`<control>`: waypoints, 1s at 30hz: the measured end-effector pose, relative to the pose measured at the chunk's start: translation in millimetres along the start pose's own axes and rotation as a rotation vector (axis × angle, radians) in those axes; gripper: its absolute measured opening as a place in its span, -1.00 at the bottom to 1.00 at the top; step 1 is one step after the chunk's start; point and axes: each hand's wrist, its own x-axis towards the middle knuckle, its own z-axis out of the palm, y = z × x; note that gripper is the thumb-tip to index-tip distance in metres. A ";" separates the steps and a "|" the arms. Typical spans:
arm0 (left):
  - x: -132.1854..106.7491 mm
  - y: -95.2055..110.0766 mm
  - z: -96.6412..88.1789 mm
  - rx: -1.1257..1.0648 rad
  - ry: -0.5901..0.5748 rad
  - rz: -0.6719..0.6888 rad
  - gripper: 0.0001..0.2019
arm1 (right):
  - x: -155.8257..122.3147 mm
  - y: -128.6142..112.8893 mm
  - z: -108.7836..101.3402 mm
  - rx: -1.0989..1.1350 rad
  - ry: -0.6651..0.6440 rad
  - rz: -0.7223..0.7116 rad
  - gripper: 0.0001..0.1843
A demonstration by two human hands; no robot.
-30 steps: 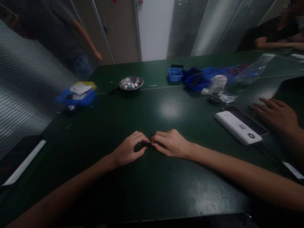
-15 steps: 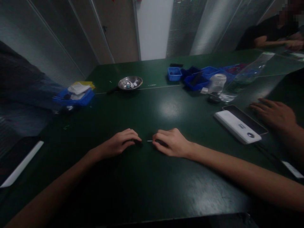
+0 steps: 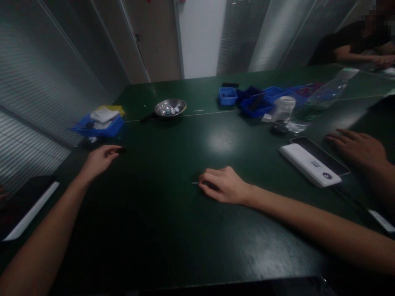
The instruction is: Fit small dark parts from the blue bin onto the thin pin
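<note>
My right hand (image 3: 222, 186) rests on the dark green table (image 3: 185, 230) near the middle, fingers curled and pinching a thin pin-like tool (image 3: 195, 183) whose pale tip sticks out to the left. My left hand (image 3: 99, 160) is out to the far left, close to the blue tray (image 3: 98, 127), with its fingertips pinched on a small dark piece (image 3: 121, 151) just above the table top.
A metal bowl (image 3: 170, 107) with small parts stands at the back. Blue bins (image 3: 247, 100), a white jar (image 3: 283, 108) and a plastic bottle (image 3: 321, 100) are back right. A white power bank (image 3: 309, 165) and a phone lie beside another person's hand (image 3: 358, 148).
My hands were together over the small piece; my left hand has pulled away and swung far left toward the blue tray with the dark piece. My right hand has stayed put.
</note>
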 end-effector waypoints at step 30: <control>7.5 -37.5 -13.0 -0.081 0.210 -0.269 -0.57 | -0.7 0.6 1.4 -0.007 0.003 -0.016 -0.73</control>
